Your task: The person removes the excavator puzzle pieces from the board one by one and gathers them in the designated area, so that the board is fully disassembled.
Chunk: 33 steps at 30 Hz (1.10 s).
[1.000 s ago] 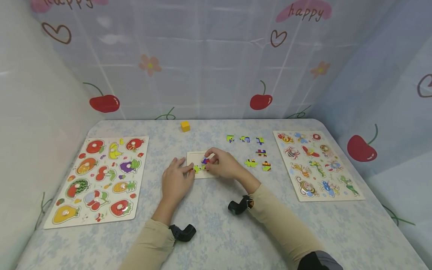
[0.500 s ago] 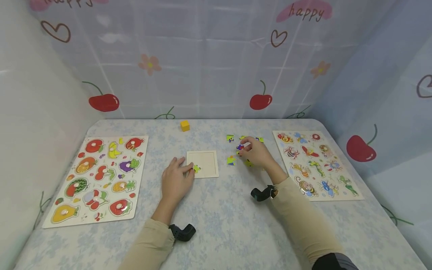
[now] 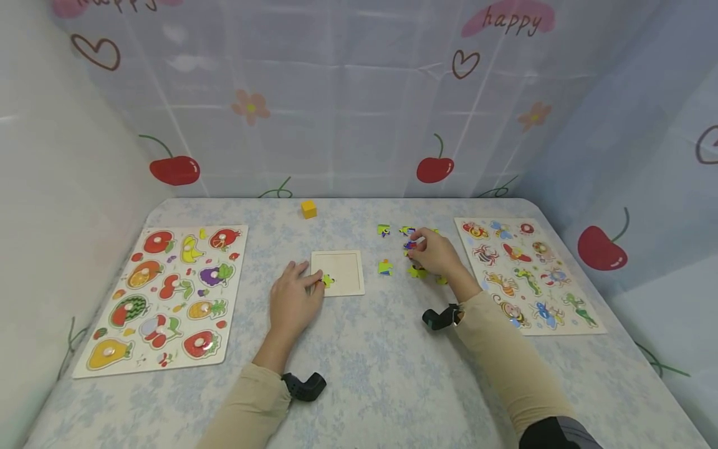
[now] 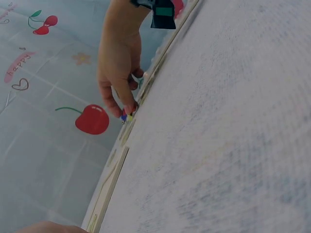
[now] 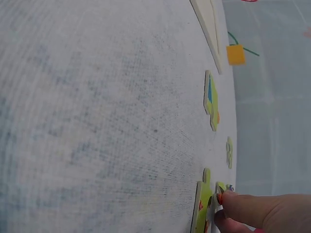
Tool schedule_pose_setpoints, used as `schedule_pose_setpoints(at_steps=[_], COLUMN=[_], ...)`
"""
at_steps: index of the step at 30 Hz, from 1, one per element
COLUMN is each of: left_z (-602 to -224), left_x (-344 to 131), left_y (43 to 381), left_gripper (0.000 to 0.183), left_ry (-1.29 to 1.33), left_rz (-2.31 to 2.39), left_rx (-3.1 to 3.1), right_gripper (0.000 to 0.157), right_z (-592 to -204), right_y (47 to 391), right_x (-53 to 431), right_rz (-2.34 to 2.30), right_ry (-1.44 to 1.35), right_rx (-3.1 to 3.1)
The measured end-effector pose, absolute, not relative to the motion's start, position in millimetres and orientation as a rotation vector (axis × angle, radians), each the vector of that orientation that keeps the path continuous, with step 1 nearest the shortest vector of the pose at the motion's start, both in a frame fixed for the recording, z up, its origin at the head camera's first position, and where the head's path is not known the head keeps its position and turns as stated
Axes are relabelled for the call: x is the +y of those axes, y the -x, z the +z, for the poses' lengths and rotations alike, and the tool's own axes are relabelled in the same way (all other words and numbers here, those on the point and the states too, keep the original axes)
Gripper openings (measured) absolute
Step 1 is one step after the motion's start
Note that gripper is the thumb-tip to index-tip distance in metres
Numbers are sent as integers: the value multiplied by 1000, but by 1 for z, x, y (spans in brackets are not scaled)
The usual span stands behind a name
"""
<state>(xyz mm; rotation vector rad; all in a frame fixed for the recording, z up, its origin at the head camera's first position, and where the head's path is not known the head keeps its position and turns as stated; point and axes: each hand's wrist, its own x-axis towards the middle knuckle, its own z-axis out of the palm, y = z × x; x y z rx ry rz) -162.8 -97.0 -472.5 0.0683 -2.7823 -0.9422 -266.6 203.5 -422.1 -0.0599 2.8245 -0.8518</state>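
My left hand point(image 3: 294, 298) rests at the left edge of a small square wooden puzzle tray point(image 3: 348, 268), its thumb and forefinger touching a green puzzle piece point(image 3: 329, 282) in the tray's lower left corner. Farther right, my right hand point(image 3: 440, 254) pinches a red and blue puzzle piece point(image 3: 409, 246) between thumb and fingertips. In the left wrist view the held piece point(image 4: 126, 117) shows just above the tabletop. Around the right hand lie several loose pieces, such as one green and blue piece point(image 3: 385, 268) and a green one point(image 3: 417, 272); some are partly hidden by the hand.
A fruit peg puzzle board point(image 3: 235, 293) lies on the left of the table, an insect puzzle board point(image 3: 538, 280) on the right. Near the back edge sits a yellow cube point(image 3: 308, 209). A printed curtain point(image 3: 348, 125) hangs behind.
My right hand has carried the red and blue piece from over the tray rightward to the loose pieces, then slightly farther right. The left hand has stayed at the tray.
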Motion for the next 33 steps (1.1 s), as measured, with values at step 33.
schedule_pose_setpoints(at_steps=[33], left_z=[-473], left_x=[-107], left_y=[157], left_gripper=[79], left_ry=[122], left_rz=[-775], left_rx=[-2995], right_gripper=[34], right_z=[-418], right_y=[235], right_x=[119], right_rz=[-770], right_ry=[561], right_rx=[2850])
